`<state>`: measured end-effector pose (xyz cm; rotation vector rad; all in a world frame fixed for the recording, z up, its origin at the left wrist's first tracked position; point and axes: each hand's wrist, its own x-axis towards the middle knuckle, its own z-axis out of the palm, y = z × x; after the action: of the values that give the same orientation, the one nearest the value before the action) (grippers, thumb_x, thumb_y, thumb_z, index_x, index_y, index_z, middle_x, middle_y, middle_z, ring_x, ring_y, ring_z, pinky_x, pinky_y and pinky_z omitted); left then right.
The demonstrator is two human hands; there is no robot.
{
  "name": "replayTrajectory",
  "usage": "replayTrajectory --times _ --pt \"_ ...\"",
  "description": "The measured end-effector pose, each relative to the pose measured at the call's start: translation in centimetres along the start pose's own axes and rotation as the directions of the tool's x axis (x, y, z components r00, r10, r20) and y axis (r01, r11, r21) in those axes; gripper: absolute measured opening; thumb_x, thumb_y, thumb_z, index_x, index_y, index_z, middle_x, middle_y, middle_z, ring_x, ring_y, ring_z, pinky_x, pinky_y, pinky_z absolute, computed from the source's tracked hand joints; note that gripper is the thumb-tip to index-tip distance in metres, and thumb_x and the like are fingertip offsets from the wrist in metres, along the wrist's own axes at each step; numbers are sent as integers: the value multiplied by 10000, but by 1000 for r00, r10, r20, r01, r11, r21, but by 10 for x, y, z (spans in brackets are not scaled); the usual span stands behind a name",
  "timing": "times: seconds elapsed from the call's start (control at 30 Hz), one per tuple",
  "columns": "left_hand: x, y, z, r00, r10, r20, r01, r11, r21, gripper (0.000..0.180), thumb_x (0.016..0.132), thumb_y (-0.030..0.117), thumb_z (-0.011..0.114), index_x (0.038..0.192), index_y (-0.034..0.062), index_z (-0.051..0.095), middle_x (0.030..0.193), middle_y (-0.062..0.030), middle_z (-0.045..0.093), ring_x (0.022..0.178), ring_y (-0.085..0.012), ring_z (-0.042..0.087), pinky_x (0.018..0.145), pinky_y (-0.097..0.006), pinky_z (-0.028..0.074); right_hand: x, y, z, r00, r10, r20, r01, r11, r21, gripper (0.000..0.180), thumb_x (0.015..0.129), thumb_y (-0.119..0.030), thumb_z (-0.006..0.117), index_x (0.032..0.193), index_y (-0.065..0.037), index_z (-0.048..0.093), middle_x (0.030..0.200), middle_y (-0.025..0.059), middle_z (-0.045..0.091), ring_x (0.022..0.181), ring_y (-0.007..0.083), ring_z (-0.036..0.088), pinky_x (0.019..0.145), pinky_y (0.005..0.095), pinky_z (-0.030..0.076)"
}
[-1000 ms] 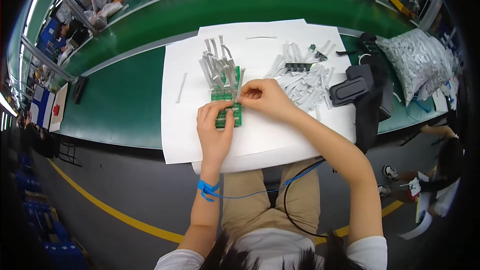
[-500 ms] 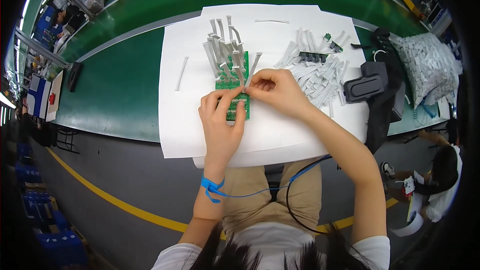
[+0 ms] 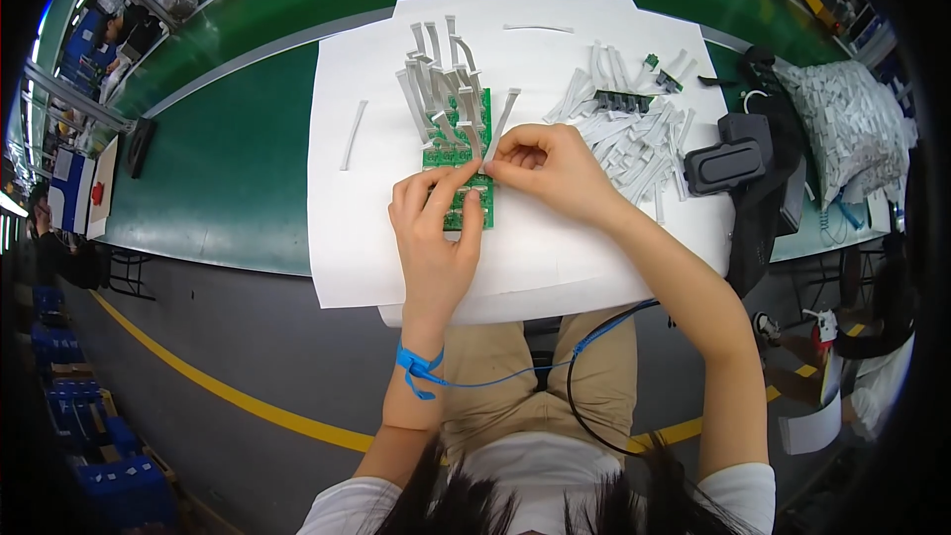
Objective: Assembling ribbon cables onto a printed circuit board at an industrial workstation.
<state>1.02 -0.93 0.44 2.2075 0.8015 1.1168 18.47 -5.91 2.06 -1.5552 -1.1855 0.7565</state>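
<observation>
I am looking down at the green circuit board [image 3: 459, 154], which is lying on the white paper sheet [image 3: 555, 238] spread over the green bench [image 3: 238, 159]. The board's long axis is running away from me, its far half carrying a cluster of flat grey ribbon cables [image 3: 436, 79] that are standing up and fanning out past its far edge.

My left hand [image 3: 436, 238] is resting on the near end of the board, fingers stretched flat along its length and pressing it down, so it is nearly flat rather than closed on anything. My right hand [image 3: 545, 168] is coming in from the board's right side, fingers narrowed to a pinch right at the board's right edge, about midway along. It seems to be gripping the lower end of one ribbon cable [image 3: 500, 119] that slants up and away, though the fingertips are hiding the contact.

So the right hand is the working one, touching the board's right edge. The loose pile of ribbon cables [image 3: 634, 134] is lying farther right of the board.
</observation>
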Motion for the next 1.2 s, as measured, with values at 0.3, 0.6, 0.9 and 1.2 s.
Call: replayTrajectory --times 0.3,0.6,0.9,1.2 --pt "-1 -2 1 1000 11 -13 -11 1000 -5 232 880 49 650 1104 65 708 1047 -72 646 1071 -250 550 945 -381 406 0 0 -2 998 29 47 -30 999 21 159 874 -132 746 881 23 712 752 1 676 687 21 577 621 198 475" --pt "-2 -1 1 993 -2 -117 1 1000 -5 182 855 -35 633 1017 15 699 1026 -104 682 984 -256 623 836 -354 507 2 1 -3 993 95 76 -103 989 110 147 888 -109 731 872 32 692 809 4 673 755 31 586 666 197 471" --pt "-3 -3 0 990 -27 -138 21 999 -46 179 824 -53 613 976 8 686 1005 -117 673 957 -262 632 816 -364 510 -7 -7 2 999 -20 41 23 997 -68 138 847 -91 756 849 21 675 758 4 641 705 45 566 632 214 466" --pt "-7 -5 -9 987 -14 -163 17 1000 17 225 811 -34 625 1028 2 669 1058 -129 657 991 -291 626 831 -377 515 -13 -6 10 976 -220 11 216 946 -243 114 819 -58 763 834 13 675 781 42 657 694 98 608 614 247 487"
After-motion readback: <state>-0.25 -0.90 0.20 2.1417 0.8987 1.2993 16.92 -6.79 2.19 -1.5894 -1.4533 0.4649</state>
